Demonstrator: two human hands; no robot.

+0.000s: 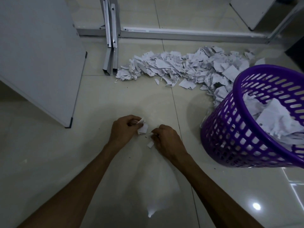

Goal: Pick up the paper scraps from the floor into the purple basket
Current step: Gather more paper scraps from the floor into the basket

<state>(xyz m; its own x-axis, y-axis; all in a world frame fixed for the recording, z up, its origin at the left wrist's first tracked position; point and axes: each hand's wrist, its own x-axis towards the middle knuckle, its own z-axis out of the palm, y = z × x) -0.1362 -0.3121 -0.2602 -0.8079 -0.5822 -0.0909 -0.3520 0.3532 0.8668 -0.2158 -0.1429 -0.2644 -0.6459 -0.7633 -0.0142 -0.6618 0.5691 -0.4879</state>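
Note:
My left hand (123,129) is low over the pale tiled floor and grips a small bunch of white paper scraps (142,128). Just to its right, my right hand (166,137) pinches a small scrap (150,144) with curled fingers. A long heap of torn white paper scraps (181,66) lies on the floor farther ahead, stretching toward the right. The purple basket (230,129), with slotted walls, stands at the right, with the heap's right end beside it. Crumpled paper fills part of the basket.
A white cabinet panel (41,55) stands at the left. Grey metal frame legs (111,38) and a floor rail (189,34) run behind the heap. Another white cabinet (251,12) is at the far right. Bare tiles lie between my hands and the heap.

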